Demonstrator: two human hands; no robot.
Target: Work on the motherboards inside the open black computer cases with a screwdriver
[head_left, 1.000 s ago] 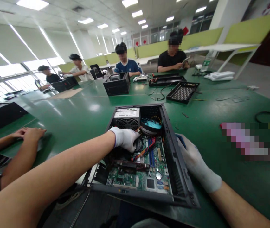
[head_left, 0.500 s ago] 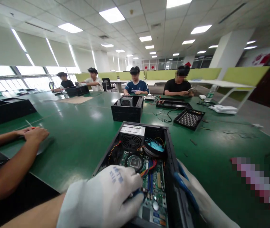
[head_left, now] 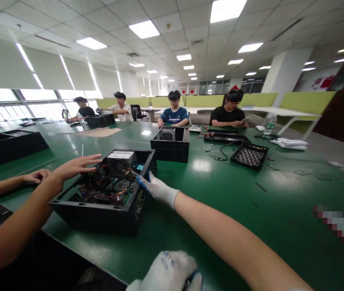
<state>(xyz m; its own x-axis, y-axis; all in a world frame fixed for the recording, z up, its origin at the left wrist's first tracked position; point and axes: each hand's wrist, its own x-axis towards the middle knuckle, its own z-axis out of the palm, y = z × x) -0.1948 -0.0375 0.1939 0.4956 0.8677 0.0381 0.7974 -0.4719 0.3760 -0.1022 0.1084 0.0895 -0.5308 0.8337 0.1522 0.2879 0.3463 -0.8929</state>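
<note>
An open black computer case (head_left: 99,216) lies on the green table to the left of centre, a green circuit board (head_left: 120,186) and a power supply (head_left: 121,161) with a fan showing inside. My right hand (head_left: 160,190), in a white glove with blue fingertips, reaches across and grips the case's right rim. Low in the middle, my left hand (head_left: 170,268), gloved alike, is curled closed near the table edge; a dark bit shows at its fingers, too hidden to name. A co-worker's bare hand (head_left: 76,166) is held over the case's left side.
Behind stands another black case (head_left: 169,148). To its right lie a black tray-like panel (head_left: 249,155), a second panel (head_left: 226,136) and loose cables. A long black case (head_left: 11,147) is at far left. Several people sit around the table.
The case has shifted left and turned, with my right hand on its rim. My left hand has come out of it and drawn back. The co-worker's hand has reached over to the case.
</note>
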